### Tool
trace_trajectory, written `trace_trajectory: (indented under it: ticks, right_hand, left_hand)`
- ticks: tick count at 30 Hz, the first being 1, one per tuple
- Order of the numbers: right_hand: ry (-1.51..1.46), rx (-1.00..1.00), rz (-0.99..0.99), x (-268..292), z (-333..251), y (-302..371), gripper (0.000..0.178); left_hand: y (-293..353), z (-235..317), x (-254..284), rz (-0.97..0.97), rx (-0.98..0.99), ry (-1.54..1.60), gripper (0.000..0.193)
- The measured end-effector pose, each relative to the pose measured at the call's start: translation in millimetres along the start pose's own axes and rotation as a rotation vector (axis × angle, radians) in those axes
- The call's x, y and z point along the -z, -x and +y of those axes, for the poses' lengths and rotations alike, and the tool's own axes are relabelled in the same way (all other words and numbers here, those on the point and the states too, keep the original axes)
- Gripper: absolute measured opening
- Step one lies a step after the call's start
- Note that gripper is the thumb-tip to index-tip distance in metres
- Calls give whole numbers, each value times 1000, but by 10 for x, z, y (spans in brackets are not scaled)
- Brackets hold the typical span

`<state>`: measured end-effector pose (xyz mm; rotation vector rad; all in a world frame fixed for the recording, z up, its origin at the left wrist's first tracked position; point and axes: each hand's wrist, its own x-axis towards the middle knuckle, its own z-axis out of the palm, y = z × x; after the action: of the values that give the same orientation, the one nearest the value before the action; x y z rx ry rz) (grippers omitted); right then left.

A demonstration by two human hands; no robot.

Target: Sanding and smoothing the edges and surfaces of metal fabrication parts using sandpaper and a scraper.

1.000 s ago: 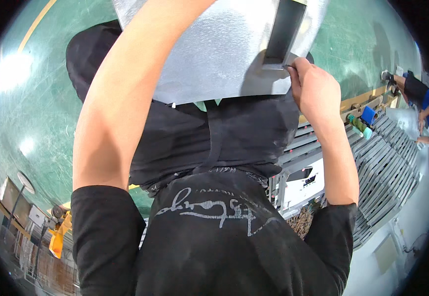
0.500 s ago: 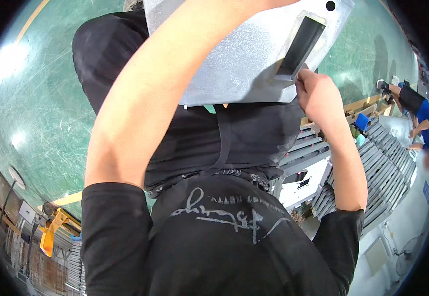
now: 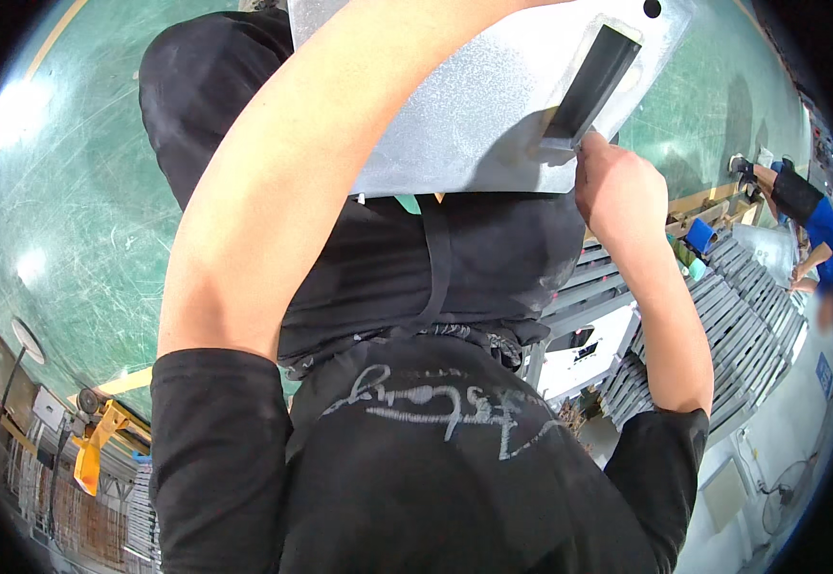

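Observation:
A silvery grey sheet-metal plate [image 3: 474, 124] lies over my lap at the top of the head view. It has a round hole near its far right corner and a long dark slot or channel [image 3: 593, 81] on its right side; which of these it is I cannot tell. My right hand [image 3: 624, 191] is closed at the plate's near right corner, thumb side close to the end of that dark channel. Reaching across the plate, my left forearm [image 3: 282, 163] runs out past the top edge. Only the wrist end of my left hand shows there; its fingers are hidden.
Stacked grey metal bars [image 3: 722, 325] lie at right, beside a white panel [image 3: 584, 354] and a blue bin [image 3: 700, 235]. A person in blue [image 3: 823, 230] is at the far right. Yellow equipment [image 3: 96, 450] stands at lower left on the green floor [image 3: 72, 230].
The plate and both arms appear shifted very slightly upward in the picture. My right hand stays closed at the same corner, and my left arm still lies across the plate.

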<state>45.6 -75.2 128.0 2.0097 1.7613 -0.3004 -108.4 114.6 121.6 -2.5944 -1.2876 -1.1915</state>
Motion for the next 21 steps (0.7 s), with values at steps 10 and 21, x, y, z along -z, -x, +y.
trace_trajectory:
  ticks: [10, 21]
  right_hand:
    - [-448, 106, 72, -168, 270, -44, 14]
    - [-342, -66, 15, -92, 158, 3, 16]
  left_hand:
    - [12, 39, 64, -58, 19, 82, 23]
    - [8, 24, 1, 16, -11, 27, 23]
